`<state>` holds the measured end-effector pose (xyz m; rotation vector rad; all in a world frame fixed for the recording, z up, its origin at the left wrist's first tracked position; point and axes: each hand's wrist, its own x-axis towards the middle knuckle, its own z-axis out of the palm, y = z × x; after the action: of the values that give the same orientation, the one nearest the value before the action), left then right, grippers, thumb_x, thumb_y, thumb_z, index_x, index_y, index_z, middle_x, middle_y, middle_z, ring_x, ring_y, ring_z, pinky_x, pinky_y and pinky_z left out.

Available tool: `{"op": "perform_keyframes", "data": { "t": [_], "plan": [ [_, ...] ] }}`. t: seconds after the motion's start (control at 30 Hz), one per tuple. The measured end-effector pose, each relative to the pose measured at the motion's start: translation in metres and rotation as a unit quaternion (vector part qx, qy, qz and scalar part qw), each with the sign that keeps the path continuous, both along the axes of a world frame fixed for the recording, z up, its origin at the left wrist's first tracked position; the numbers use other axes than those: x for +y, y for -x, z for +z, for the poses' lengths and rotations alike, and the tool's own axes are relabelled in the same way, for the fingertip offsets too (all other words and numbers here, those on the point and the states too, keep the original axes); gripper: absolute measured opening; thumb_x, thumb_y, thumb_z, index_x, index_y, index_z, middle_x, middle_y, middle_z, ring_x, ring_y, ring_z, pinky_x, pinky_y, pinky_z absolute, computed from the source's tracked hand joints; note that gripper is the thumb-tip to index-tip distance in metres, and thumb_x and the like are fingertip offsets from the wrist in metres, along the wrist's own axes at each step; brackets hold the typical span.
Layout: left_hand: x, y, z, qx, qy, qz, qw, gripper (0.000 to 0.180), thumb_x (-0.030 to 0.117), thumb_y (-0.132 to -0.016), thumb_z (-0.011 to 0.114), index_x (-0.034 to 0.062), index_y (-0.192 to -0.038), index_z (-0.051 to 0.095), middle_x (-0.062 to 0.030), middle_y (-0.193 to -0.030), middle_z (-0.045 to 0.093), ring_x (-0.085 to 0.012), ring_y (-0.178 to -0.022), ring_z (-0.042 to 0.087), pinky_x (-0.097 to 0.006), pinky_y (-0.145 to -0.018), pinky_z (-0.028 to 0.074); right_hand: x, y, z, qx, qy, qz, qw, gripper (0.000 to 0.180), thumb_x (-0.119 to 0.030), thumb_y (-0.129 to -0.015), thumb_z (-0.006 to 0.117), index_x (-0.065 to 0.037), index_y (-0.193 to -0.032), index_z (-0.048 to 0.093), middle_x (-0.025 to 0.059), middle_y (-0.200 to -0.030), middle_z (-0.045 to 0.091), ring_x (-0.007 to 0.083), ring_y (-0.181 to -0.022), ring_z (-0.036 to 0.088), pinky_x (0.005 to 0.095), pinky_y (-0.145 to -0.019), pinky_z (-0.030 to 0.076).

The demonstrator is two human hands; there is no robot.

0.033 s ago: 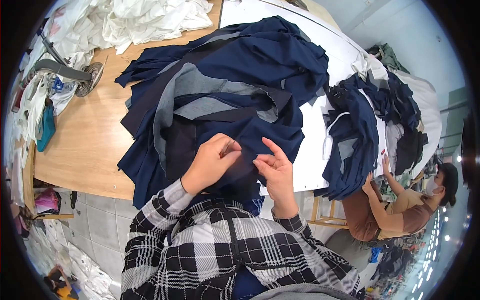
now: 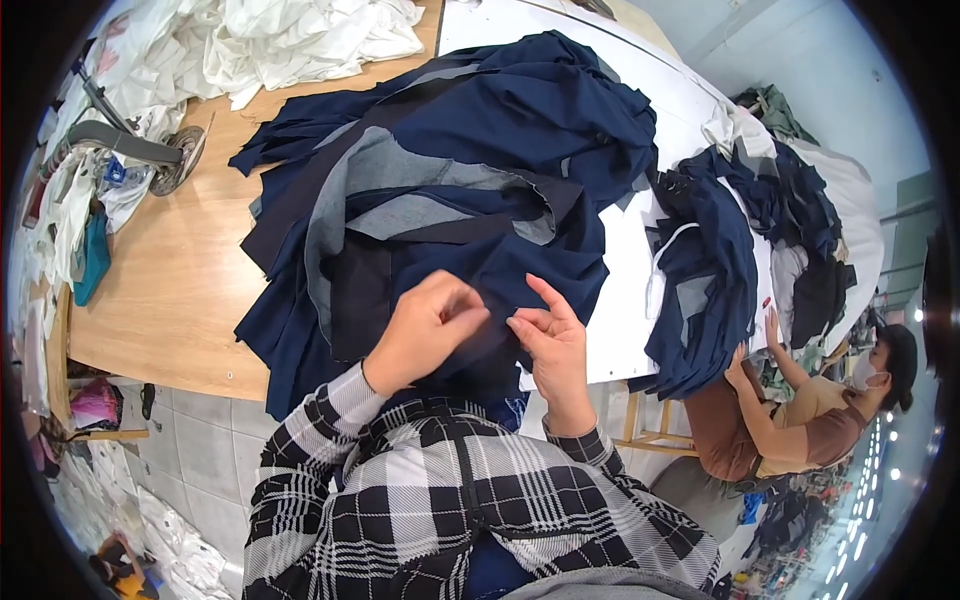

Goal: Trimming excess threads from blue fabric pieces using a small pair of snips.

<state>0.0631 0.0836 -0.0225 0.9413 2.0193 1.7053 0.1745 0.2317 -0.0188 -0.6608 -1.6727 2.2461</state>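
Note:
My left hand [image 2: 420, 328] is raised over the near edge of the dark navy garments, its thumb and fingers closed in a pinch and slightly blurred. Close to its right, my right hand [image 2: 556, 348] pinches with the thumb against a bent finger, while one finger points up. Anything between the fingertips of either hand is too small to make out. Beneath and beyond both hands spreads a heap of navy cloth [image 2: 470, 120]. Its nearest piece has a turned-back grey inner side [image 2: 405, 165] and a dark band.
The cloth lies across a wooden table [image 2: 165, 300] and a white tabletop [image 2: 620, 335]. White fabric [image 2: 300, 45] is piled at the back left, near a dark metal stand [image 2: 178, 160]. More navy garments [image 2: 705, 270] lie to the right, where a masked co-worker [image 2: 800, 420] sits.
My left hand's fingertips have shifted slightly right and down, towards my right hand. The right hand and the cloth look the same.

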Motion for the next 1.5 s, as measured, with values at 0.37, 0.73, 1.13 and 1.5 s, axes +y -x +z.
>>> {"op": "perform_keyframes", "data": {
  "t": [0.37, 0.73, 1.13, 1.5],
  "plan": [
    [0.001, 0.0, -0.002, -0.162, 0.025, -0.084, 0.983, 0.017, 0.013, -0.081, 0.064, -0.0031, -0.084, 0.06, -0.0024, -0.069, 0.059, -0.0072, -0.062, 0.054, -0.023, -0.055, 0.043, 0.003, 0.005, -0.005, 0.008, -0.018, 0.004, 1.0, 0.051, 0.005, -0.081, 0.062, -0.001, -0.129, 0.045, 0.0071, -0.091, 0.063, 0.0093, -0.084, 0.059, 0.0209, -0.079, 0.046],
    [-0.001, 0.016, -0.006, -0.417, 0.002, -0.054, 0.907, 0.01, 0.013, -0.083, 0.063, 0.0046, -0.087, 0.06, 0.0046, -0.062, 0.051, -0.0014, -0.049, 0.044, -0.017, -0.043, 0.033, 0.009, 0.012, -0.001, -0.004, -0.044, 0.026, 0.999, 0.052, 0.004, -0.081, 0.061, -0.001, -0.13, 0.043, 0.0065, -0.091, 0.062, 0.0082, -0.083, 0.057, 0.0195, -0.079, 0.045],
    [0.016, -0.006, -0.001, 0.249, -0.018, 0.004, 0.968, 0.018, 0.003, -0.071, 0.07, 0.0007, -0.088, 0.063, -0.0083, -0.083, 0.06, -0.0198, -0.062, 0.061, -0.028, -0.055, 0.049, 0.007, 0.013, 0.0, -0.012, -0.072, 0.011, 0.997, 0.054, 0.004, -0.083, 0.059, 0.0, -0.133, 0.039, 0.0069, -0.09, 0.063, 0.0059, -0.077, 0.057, 0.0167, -0.07, 0.044],
    [0.023, 0.001, 0.006, 0.378, 0.077, -0.049, 0.921, 0.016, 0.005, -0.064, 0.069, 0.0025, -0.075, 0.057, -0.0064, -0.071, 0.054, -0.0202, -0.058, 0.058, -0.029, -0.052, 0.048, 0.006, 0.011, 0.009, -0.005, -0.411, 0.078, 0.908, 0.069, 0.007, -0.077, 0.059, -0.004, -0.139, 0.03, 0.0089, -0.082, 0.065, 0.0127, -0.072, 0.063, 0.0247, -0.067, 0.051]
  ]
}}
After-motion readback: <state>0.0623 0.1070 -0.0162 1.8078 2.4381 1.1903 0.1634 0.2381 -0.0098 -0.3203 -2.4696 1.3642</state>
